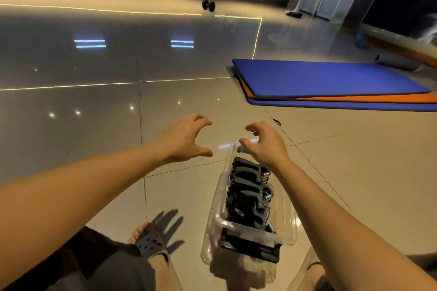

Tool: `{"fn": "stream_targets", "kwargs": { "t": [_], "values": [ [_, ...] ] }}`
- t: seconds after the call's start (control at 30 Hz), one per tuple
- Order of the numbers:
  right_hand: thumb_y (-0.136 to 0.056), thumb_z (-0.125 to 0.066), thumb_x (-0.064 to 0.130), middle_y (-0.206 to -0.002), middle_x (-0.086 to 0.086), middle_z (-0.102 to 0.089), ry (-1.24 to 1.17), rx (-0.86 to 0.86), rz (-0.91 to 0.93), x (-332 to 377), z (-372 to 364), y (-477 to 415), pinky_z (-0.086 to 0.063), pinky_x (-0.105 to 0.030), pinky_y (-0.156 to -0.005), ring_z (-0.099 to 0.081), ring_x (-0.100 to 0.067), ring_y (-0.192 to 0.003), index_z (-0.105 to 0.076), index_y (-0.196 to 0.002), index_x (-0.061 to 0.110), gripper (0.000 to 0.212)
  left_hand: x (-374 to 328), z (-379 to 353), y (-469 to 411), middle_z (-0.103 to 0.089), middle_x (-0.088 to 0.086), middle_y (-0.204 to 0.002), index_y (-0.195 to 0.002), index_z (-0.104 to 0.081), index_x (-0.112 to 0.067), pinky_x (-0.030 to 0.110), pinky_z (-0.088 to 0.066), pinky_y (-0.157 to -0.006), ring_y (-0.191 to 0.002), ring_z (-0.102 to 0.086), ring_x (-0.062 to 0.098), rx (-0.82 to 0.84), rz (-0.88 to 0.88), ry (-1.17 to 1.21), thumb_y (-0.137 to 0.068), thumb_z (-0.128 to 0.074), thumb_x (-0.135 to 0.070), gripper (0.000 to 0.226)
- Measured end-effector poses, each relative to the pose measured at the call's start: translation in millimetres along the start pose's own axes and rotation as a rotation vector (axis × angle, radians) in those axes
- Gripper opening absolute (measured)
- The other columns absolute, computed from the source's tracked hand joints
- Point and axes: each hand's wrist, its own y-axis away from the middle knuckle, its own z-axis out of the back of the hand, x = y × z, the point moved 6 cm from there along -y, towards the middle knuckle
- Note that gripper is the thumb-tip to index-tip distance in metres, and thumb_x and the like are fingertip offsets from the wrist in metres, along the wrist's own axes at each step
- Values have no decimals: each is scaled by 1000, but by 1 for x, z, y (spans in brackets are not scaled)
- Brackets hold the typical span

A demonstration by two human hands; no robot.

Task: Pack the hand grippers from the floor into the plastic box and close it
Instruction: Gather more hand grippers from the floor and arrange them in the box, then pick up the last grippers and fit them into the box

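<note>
A clear plastic box [215, 216] stands on the tiled floor between my legs. Several black hand grippers [246, 186] with metal springs lie packed in a row inside it, and the box top is uncovered. My left hand [186, 139] hovers to the left of the box's far end, fingers spread and curved, holding nothing. Over the far end of the box is my right hand [264, 144], also spread and curved. Its thumb is close to the far rim; I cannot tell whether it touches.
A blue and orange exercise mat [331, 80] lies to the right, further out. A dumbbell [208, 4] sits far off on the glossy floor. My left foot in a black sandal [151, 241] is left of the box. A clear plastic edge [305, 264] shows at the bottom right.
</note>
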Motion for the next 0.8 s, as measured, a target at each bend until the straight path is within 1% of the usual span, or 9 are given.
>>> {"fn": "stream_targets", "kwargs": {
  "t": [0.1, 0.2, 0.27, 0.37, 0.43, 0.5, 0.6, 0.73, 0.8],
  "values": [
    [-90, -69, 41, -132, 3, -60, -1, 3, 64, 61, 15, 15, -53, -40, -95, -59, -14, -114, -58, -133, 21, 49, 16, 46, 46, -40, 0, -151, -149, -41, -26, 40, -40, -109, -135, -42, 23, -97, 89, 31, -79, -78, -53, 84],
    [-91, -69, 42, -134, 1, -61, -29, 35, 143, 129, 20, 33, -53, -39, -96, -59, -15, -116, -56, -137, 21, 52, 30, 97, 101, -44, 2, -146, -147, -44, -24, 43, -42, -109, -133, -45, 24, -213, 175, 79, -81, -78, -47, 78],
    [-91, -68, 43, -133, 0, -62, -45, 52, 213, 175, 19, 47, -53, -40, -97, -60, -15, -116, -56, -138, 21, 54, 37, 129, 143, -47, 2, -143, -146, -47, -24, 44, -44, -107, -131, -48, 23, -278, 217, 73, -82, -78, -44, 74],
    [-90, -70, 42, -129, -1, -63, -89, 62, 313, 247, 13, 72, -55, -40, -95, -61, -15, -112, -58, -136, 19, 53, 49, 168, 214, -50, 3, -138, -144, -49, -23, 43, -47, -103, -125, -51, 23, -334, 284, 52, -82, -79, -40, 71],
    [-88, -73, 40, -128, -3, -64, -131, 79, 381, 296, 5, 93, -55, -42, -95, -62, -17, -110, -59, -135, 17, 54, 60, 190, 266, -50, 3, -137, -143, -50, -24, 39, -47, -101, -124, -52, 24, -354, 336, 15, -81, -80, -39, 70],
    [-87, -76, 37, -128, -4, -65, -166, 105, 444, 343, -8, 113, -55, -42, -95, -63, -19, -109, -59, -136, 16, 56, 73, 211, 318, -48, 3, -141, -144, -50, -25, 36, -42, -100, -129, -50, 25, -351, 414, -39, -81, -80, -39, 71],
    [-85, -77, 38, -124, -1, -65, -205, 159, 534, 412, -35, 142, -55, -40, -92, -63, -19, -107, -59, -135, 18, 57, 98, 242, 394, -44, 2, -150, -144, -50, -25, 37, -39, -105, -135, -46, 24, -331, 535, -118, -80, -81, -43, 73],
    [-84, -77, 40, -119, -1, -65, -244, 267, 637, 504, -85, 180, -55, -40, -89, -63, -18, -103, -60, -134, 18, 57, 143, 274, 491, -45, 2, -150, -138, -53, -22, 39, -42, -105, -132, -49, 25, -311, 701, -154, -81, -79, -47, 68],
    [-86, -76, 41, -117, -1, -65, -258, 345, 708, 554, -115, 205, -56, -39, -90, -63, -18, -103, -59, -134, 18, 55, 163, 288, 543, -49, 3, -147, -134, -57, -21, 39, -44, -106, -130, -51, 25, -335, 791, -166, -82, -78, -48, 62]
  ]
}}
